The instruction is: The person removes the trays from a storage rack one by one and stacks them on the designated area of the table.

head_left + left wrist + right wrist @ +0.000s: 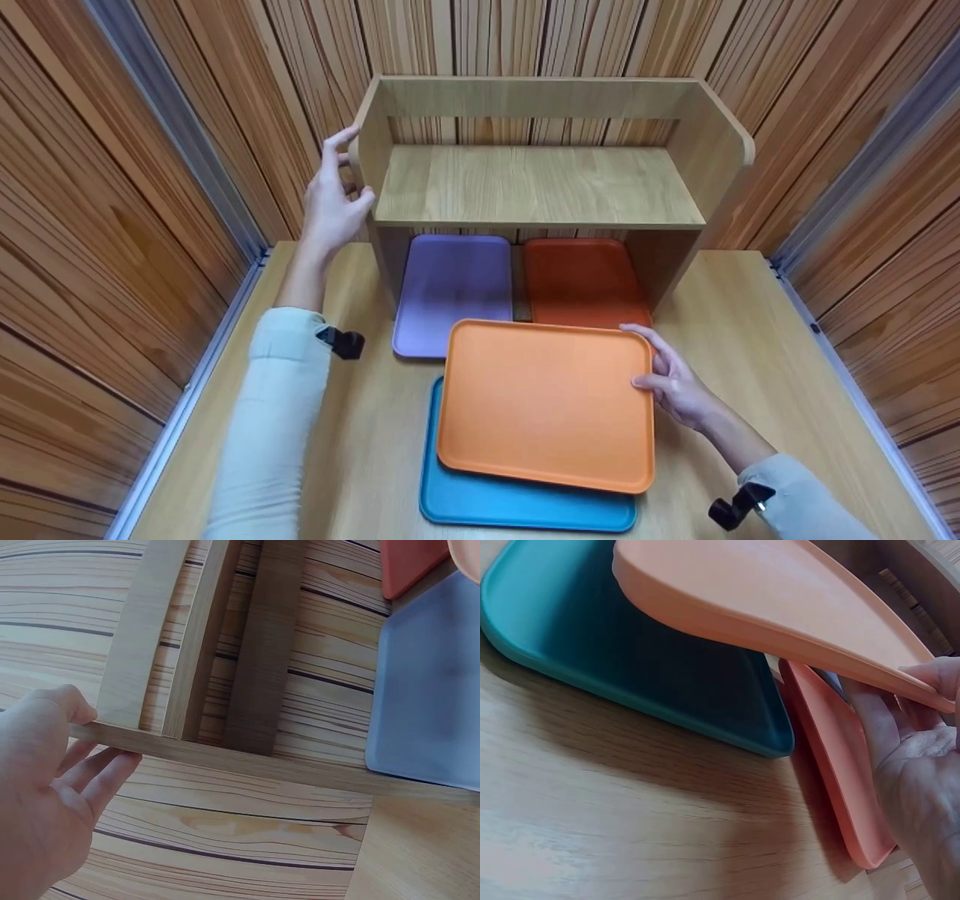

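Note:
An orange tray (547, 405) is held raised and slightly tilted above a blue tray (525, 506) that lies on the table. My right hand (679, 390) pinches the orange tray's right edge, thumb on top and fingers beneath, as the right wrist view shows. At the upper left, my left hand (337, 199) grips the side panel of a wooden shelf (540, 184); the left wrist view has the thumb and fingers (105, 780) on opposite faces of that panel. A purple tray (457, 292) and a red tray (585, 281) lie side by side under the shelf board.
The shelf's right side panel (709, 142) rises opposite my left hand. Wood-patterned walls (97, 225) enclose the table (360, 450) at the back and both sides, with metal strips (187, 390) along the side edges.

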The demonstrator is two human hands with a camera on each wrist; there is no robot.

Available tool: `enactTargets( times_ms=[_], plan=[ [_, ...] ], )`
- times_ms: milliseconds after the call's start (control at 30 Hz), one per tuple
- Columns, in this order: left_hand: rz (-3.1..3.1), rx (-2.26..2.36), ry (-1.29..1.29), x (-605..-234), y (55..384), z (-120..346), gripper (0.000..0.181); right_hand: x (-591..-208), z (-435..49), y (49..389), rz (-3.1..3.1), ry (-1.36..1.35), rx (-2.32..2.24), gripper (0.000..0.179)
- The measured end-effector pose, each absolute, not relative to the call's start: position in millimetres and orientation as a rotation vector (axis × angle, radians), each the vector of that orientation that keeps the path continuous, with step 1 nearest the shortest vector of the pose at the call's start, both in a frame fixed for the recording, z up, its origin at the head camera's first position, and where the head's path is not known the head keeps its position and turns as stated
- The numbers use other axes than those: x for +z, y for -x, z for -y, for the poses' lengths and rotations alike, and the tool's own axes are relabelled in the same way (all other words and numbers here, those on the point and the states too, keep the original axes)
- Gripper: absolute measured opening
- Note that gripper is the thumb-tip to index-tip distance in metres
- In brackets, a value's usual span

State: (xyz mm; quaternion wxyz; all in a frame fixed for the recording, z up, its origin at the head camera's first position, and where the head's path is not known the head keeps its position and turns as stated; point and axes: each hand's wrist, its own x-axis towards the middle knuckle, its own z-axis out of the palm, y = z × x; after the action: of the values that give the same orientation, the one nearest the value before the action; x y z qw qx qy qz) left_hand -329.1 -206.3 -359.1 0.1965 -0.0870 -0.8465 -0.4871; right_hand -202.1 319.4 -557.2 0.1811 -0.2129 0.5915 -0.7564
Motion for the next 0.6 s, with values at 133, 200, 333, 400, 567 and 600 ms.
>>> enactTargets(
  times_ms=[133, 200, 333, 400, 567, 600],
  plan=[
    [2.362, -1.373, 0.235, -360, 330, 205, 0.081, -559, -321, 200, -1.672, 0.572, -2.122, 0.082],
    [2.358, -1.378, 0.231, -360, 330, 204, 0.081, -561, -321, 199, -1.674, 0.564, -2.117, 0.081],
    [2.352, -1.385, 0.234, -360, 330, 204, 0.081, -563, -320, 198, -1.695, 0.561, -2.105, 0.08],
    [2.354, -1.382, 0.233, -360, 330, 204, 0.08, -565, -319, 198, -1.708, 0.56, -2.099, 0.08],
    [2.344, -1.379, 0.246, -360, 330, 204, 0.08, -569, -316, 197, -1.721, 0.553, -2.081, 0.081],
    [2.34, -1.382, 0.252, -360, 330, 204, 0.08, -570, -315, 196, -1.722, 0.549, -2.077, 0.081]
  ],
)
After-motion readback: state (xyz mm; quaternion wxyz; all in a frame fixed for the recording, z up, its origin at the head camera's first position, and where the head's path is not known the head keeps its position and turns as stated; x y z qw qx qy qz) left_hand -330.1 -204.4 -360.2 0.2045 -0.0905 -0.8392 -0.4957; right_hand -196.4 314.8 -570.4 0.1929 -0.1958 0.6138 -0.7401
